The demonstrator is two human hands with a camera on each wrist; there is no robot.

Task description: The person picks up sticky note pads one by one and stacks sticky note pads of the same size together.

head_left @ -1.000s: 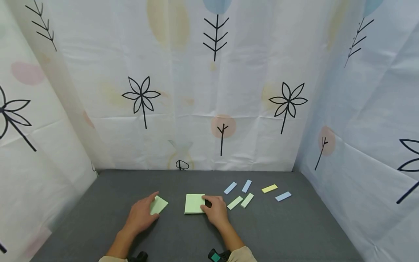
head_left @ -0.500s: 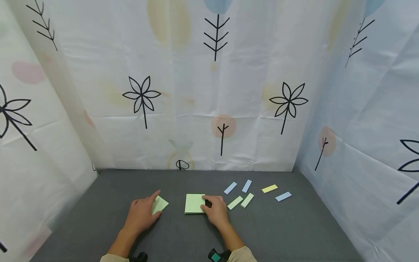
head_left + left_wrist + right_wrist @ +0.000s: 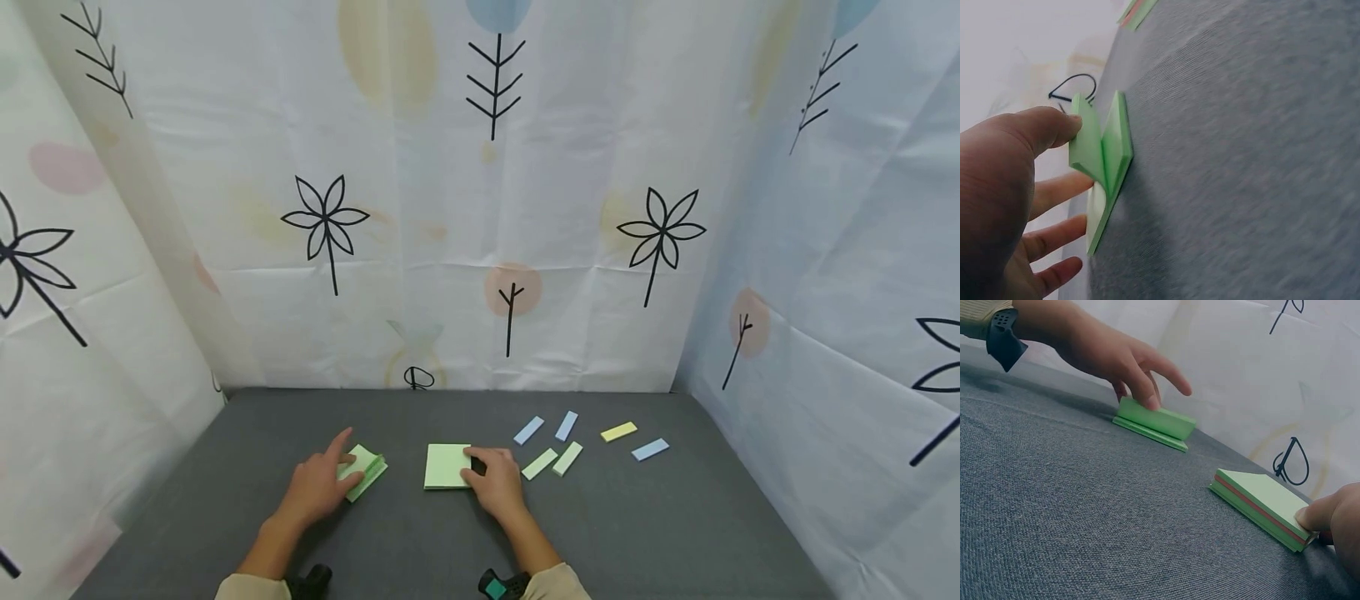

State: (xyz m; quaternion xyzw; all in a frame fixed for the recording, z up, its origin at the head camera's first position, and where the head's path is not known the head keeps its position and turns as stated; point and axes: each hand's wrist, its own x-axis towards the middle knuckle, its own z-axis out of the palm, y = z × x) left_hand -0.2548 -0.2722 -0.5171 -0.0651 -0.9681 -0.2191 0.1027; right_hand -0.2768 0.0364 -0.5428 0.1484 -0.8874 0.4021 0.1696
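On the left of the head view, my left hand (image 3: 313,485) pinches a light green sticky note pad (image 3: 364,460). In the left wrist view the thumb presses on a lifted section of this pad (image 3: 1088,147), with fingers behind it. The lifted section stands away from the rest, leaving a V-shaped gap. A square stack of green sticky notes (image 3: 447,467) lies flat near the middle. My right hand (image 3: 495,482) grips its right edge between thumb and fingers. From the right wrist view, the stack (image 3: 1266,494) shows a thin red layer between green ones.
Right of the stack lie narrow sticky note strips: blue ones (image 3: 528,430), green ones (image 3: 539,464) and a yellow one (image 3: 618,432). The grey table (image 3: 420,550) is bordered by a white patterned curtain (image 3: 450,208) at the back and sides.
The left thumb has bent up part of the green pad, which lay flat before. The left hand has shifted slightly left. The right hand and its stack stay in place.
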